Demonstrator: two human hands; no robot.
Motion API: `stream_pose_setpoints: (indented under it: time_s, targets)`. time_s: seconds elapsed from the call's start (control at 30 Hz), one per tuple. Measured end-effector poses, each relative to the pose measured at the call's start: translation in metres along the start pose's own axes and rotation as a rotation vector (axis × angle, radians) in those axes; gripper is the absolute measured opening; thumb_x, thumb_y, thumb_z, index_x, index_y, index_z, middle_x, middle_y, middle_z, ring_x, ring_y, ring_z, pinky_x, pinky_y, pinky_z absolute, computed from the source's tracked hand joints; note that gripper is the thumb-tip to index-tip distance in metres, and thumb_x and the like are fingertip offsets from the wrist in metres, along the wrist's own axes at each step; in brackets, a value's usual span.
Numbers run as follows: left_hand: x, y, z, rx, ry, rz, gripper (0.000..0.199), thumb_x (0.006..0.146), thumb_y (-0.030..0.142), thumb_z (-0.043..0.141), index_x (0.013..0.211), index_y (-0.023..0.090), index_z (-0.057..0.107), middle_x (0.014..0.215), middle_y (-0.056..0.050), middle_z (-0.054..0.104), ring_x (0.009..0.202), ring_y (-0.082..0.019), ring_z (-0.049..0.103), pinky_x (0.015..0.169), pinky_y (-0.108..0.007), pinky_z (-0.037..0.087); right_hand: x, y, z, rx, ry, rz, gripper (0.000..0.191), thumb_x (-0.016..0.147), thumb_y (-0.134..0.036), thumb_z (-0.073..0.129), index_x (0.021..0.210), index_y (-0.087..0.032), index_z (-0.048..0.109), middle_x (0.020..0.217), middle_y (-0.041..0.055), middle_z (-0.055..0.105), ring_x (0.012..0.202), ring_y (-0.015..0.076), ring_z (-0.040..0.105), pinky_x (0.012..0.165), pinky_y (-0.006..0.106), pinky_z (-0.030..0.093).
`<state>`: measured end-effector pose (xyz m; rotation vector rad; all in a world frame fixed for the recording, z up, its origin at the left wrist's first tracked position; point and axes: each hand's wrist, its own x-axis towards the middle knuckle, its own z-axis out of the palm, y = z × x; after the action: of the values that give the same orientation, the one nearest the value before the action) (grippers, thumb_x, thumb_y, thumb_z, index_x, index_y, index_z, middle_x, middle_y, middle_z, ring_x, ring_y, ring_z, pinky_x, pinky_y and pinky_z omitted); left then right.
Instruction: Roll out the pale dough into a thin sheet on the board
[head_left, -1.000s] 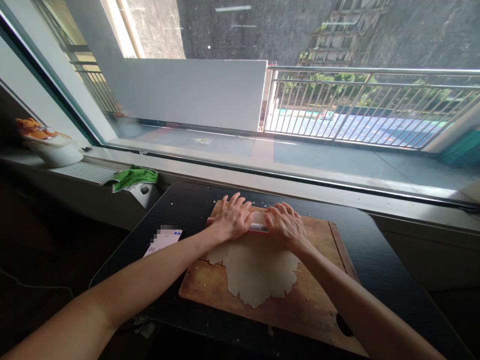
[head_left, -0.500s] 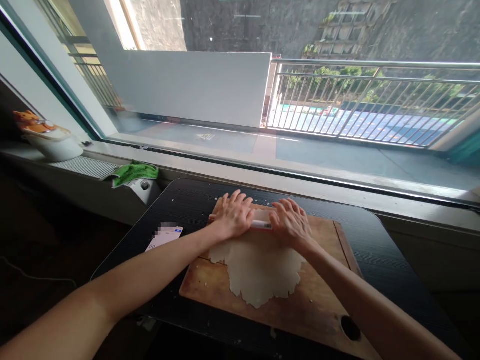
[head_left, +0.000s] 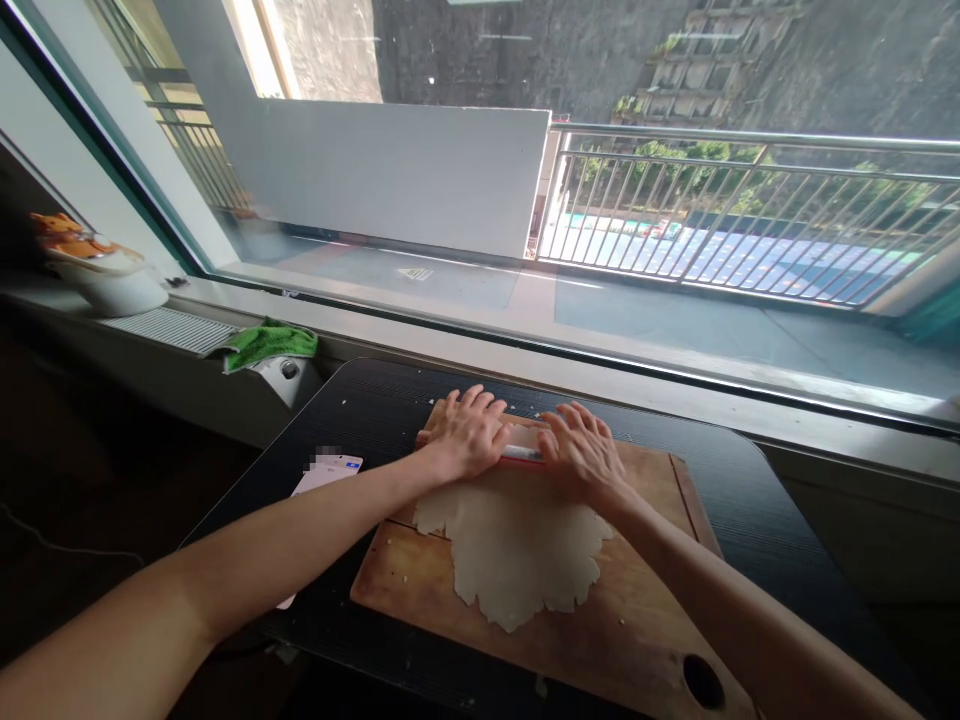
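My left hand [head_left: 469, 435] lies on a rolling pin [head_left: 523, 453], its fingers stretched forward and slightly spread. On the pin's other end rests my right hand [head_left: 581, 447], also open, with fingers extended. Only a short stretch of the pin, with a pale label and a reddish edge, shows between the hands. Beneath it a thin sheet of pale dough [head_left: 525, 555] with ragged edges spreads toward me. The far part of the dough is hidden by my hands. Under the dough is a wooden cutting board [head_left: 405, 575].
The board sits on a black table [head_left: 757, 500] by a large window. A phone [head_left: 330, 472] lies left of the board, partly behind my left forearm. A green cloth [head_left: 271, 343] and a white pot [head_left: 120, 285] are on the ledge at left. Small crumbs dot the tabletop.
The rolling pin has turned under my palms; the barcode that showed on its label no longer shows clearly. My hands hardly shift, and the view tilts slightly.
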<state>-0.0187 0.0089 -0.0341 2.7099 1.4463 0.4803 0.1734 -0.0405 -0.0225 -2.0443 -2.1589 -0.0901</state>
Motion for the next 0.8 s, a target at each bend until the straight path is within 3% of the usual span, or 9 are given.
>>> stream_pose_setpoints:
  time_s: [0.13, 0.23, 0.33, 0.47, 0.6, 0.7, 0.8]
  targets:
    - [0.048, -0.011, -0.005, 0.032, -0.082, -0.175, 0.043, 0.099, 0.037, 0.039, 0.131, 0.015, 0.058, 0.144, -0.014, 0.056, 0.142, -0.029, 0.038, 0.116, -0.052, 0.030, 0.049, 0.005, -0.006, 0.059, -0.094, 0.232, 0.052, 0.100, -0.040, 0.038, 0.143, -0.016, 0.053, 0.147, 0.0146, 0.052, 0.142, 0.0296, 0.037, 0.113, 0.046, 0.031]
    - [0.059, -0.014, -0.006, 0.034, -0.163, -0.266, 0.046, 0.098, 0.037, 0.040, 0.134, 0.013, 0.055, 0.146, -0.016, 0.054, 0.142, -0.031, 0.038, 0.114, -0.054, 0.032, 0.057, 0.004, -0.010, 0.077, -0.113, 0.310, 0.056, 0.100, -0.043, 0.037, 0.146, -0.013, 0.049, 0.151, 0.0163, 0.048, 0.142, 0.0310, 0.037, 0.113, 0.046, 0.032]
    - [0.032, -0.006, -0.006, 0.006, -0.181, -0.235, 0.047, 0.097, 0.041, 0.041, 0.135, 0.017, 0.055, 0.148, -0.013, 0.053, 0.142, -0.032, 0.039, 0.113, -0.056, 0.034, 0.028, -0.002, -0.008, 0.057, -0.069, 0.262, 0.055, 0.100, -0.043, 0.038, 0.145, -0.015, 0.051, 0.154, 0.0143, 0.045, 0.145, 0.0297, 0.035, 0.115, 0.045, 0.031]
    - [-0.022, 0.011, -0.007, 0.029, -0.050, -0.108, 0.043, 0.100, 0.042, 0.038, 0.128, 0.020, 0.062, 0.145, -0.011, 0.057, 0.141, -0.032, 0.042, 0.115, -0.053, 0.033, -0.026, -0.011, 0.001, -0.038, 0.068, 0.165, 0.049, 0.101, -0.038, 0.036, 0.137, -0.016, 0.060, 0.152, 0.0143, 0.050, 0.147, 0.0303, 0.034, 0.116, 0.046, 0.028]
    - [-0.066, 0.022, -0.011, 0.006, 0.007, -0.015, 0.047, 0.100, 0.040, 0.039, 0.134, 0.017, 0.060, 0.145, -0.012, 0.057, 0.140, -0.031, 0.043, 0.118, -0.053, 0.030, -0.070, -0.013, 0.007, -0.040, 0.137, 0.062, 0.047, 0.101, -0.036, 0.035, 0.133, -0.016, 0.063, 0.144, 0.0137, 0.059, 0.142, 0.0294, 0.041, 0.114, 0.045, 0.031]
    - [-0.090, 0.026, -0.012, -0.027, 0.002, 0.006, 0.050, 0.101, 0.038, 0.038, 0.141, 0.014, 0.055, 0.149, -0.012, 0.054, 0.142, -0.030, 0.042, 0.119, -0.053, 0.028, -0.098, -0.011, 0.004, -0.013, 0.134, -0.006, 0.047, 0.101, -0.038, 0.038, 0.136, -0.015, 0.059, 0.145, 0.0149, 0.058, 0.140, 0.0283, 0.045, 0.115, 0.046, 0.031]
    - [-0.098, 0.025, -0.013, -0.041, -0.017, -0.029, 0.047, 0.102, 0.036, 0.035, 0.138, 0.017, 0.059, 0.150, -0.010, 0.053, 0.143, -0.028, 0.041, 0.119, -0.051, 0.031, -0.110, -0.012, -0.004, 0.010, 0.033, -0.026, 0.044, 0.101, -0.041, 0.037, 0.129, -0.020, 0.063, 0.144, 0.0134, 0.058, 0.139, 0.0269, 0.046, 0.113, 0.046, 0.034]
